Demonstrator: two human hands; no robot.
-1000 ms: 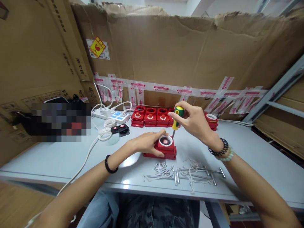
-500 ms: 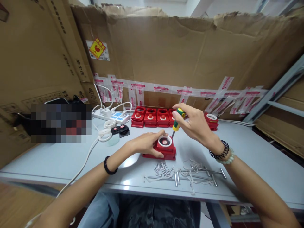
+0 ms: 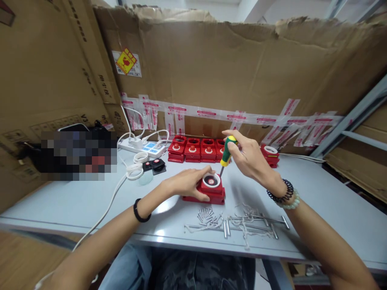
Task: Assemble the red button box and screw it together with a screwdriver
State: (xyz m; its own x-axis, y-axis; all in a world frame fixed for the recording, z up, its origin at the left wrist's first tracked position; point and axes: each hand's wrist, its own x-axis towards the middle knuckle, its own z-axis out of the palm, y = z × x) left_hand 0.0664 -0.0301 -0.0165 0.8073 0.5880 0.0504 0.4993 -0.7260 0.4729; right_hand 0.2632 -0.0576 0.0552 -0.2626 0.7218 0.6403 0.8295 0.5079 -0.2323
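Grey table [image 3: 90, 201], red housing [image 3: 211, 192] under left hand [image 3: 186, 182], screwdriver [image 3: 226, 152] in right hand [image 3: 249, 158]

Your left hand [image 3: 187, 183] is pressing on the square red plastic housing with a white ring [image 3: 209, 187] on the grey table [image 3: 75, 201]. Your right hand [image 3: 249, 159] is gripping a green-and-yellow screwdriver [image 3: 225, 152], its tip touching the housing's far right corner. A pile of small metal screws [image 3: 207, 214] is lying just in front; a row of similar red housings [image 3: 193, 150] is standing behind.

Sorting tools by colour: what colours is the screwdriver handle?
Green with a yellow band, on the small screwdriver in the right hand; head view.
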